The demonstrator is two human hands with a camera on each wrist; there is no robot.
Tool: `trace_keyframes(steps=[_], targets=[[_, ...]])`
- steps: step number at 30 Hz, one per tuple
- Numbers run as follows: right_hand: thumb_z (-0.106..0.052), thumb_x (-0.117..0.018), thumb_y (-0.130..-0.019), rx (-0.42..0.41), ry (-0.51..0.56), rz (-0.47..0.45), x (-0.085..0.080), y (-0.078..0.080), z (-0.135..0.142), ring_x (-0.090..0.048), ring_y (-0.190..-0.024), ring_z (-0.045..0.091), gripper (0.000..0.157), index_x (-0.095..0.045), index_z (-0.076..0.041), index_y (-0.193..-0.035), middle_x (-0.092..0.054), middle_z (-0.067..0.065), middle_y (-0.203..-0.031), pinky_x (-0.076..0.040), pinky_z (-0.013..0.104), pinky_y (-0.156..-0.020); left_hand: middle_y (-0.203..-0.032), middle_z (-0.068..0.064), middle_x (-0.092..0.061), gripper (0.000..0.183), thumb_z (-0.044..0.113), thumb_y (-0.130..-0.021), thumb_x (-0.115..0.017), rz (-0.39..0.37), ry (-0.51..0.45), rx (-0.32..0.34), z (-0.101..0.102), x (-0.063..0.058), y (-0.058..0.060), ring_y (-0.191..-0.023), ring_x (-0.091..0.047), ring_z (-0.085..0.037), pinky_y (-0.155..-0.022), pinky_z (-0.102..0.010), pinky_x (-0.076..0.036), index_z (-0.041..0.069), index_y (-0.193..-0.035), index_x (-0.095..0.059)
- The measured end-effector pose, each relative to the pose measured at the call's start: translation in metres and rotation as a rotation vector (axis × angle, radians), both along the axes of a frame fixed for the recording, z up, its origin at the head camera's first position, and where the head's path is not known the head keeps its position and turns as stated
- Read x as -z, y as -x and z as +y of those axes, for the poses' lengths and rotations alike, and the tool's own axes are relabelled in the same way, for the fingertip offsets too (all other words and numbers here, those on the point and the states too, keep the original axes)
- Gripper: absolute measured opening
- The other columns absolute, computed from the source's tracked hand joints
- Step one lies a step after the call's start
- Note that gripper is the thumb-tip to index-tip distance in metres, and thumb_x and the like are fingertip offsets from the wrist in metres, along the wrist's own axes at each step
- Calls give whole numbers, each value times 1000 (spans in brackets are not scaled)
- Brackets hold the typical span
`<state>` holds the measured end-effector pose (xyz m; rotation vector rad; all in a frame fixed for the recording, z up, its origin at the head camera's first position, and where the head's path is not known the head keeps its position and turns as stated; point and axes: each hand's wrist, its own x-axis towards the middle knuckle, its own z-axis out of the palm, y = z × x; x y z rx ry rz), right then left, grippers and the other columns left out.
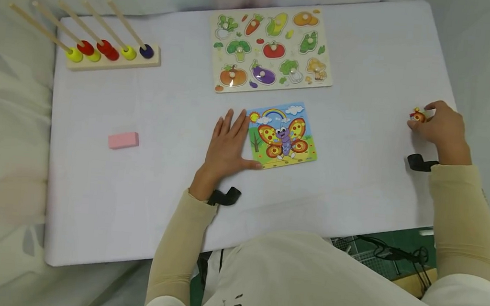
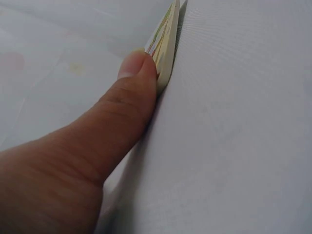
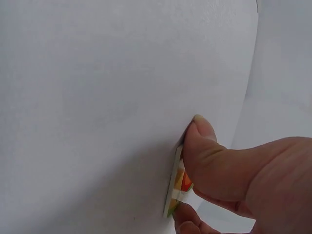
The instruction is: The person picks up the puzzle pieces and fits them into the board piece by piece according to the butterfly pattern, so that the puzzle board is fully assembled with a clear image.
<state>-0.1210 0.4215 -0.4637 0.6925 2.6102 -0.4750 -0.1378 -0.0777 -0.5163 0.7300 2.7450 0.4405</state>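
Observation:
A square butterfly picture puzzle [image 1: 284, 137] lies on the white table near the middle. My left hand [image 1: 226, 147] rests flat along its left side, fingers straight and thumb at the lower left corner. The left wrist view shows the thumb [image 2: 129, 90] against the edge of the board [image 2: 168, 53]. Far to the right, my right hand [image 1: 441, 125] pinches a small, thin, brightly printed piece [image 1: 418, 115] between thumb and fingers. Seen from the right wrist, this flat piece [image 3: 178, 183] stands on edge close over the tabletop, partly covered by the thumb.
Behind the butterfly puzzle lies a vegetable peg puzzle [image 1: 274, 49]. A wooden bead stacker [image 1: 114, 62] with tall pegs stands at the back left. The pink block [image 1: 123, 140] is on the left side. The table's front edge runs along my body.

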Motion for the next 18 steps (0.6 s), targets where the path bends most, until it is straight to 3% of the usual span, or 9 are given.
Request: trace_keyframes(steps=[6,12,16,18], targets=[[-39,-55,-91,23,35,52,0,-2,2,-39,-103,48,71,-32,9,-138,-41,37,-114,-36,41,-67,-163,2,4,132,80,-62,-67,-1,-4,0,1,-1,0,-149,16,-24,-121,-41,10,13,-155,-3],[-43,-58,-91,61,38,76,3,-6,-3,-39,-112,49,73,-33,3,-141,-43,36,-128,-41,42,-68,-163,2,4,132,80,-62,-67,-4,-1,-5,1,-1,0,-149,16,-24,-121,-42,9,13,-156,-3],[-41,-58,-92,24,27,113,3,-8,-9,-38,-116,49,67,-39,-4,-144,-48,34,-128,-37,35,-66,-163,2,4,132,80,-61,-67,-5,0,-7,0,0,-1,-149,16,-24,-121,-42,9,13,-156,-4],[-33,-58,-94,-7,23,136,1,-9,-15,-41,-114,46,61,-39,-6,-146,-51,34,-126,-35,33,-67,-163,2,5,132,80,-61,-67,2,2,-7,-1,0,-1,-149,17,-24,-121,-42,9,14,-156,-4]])
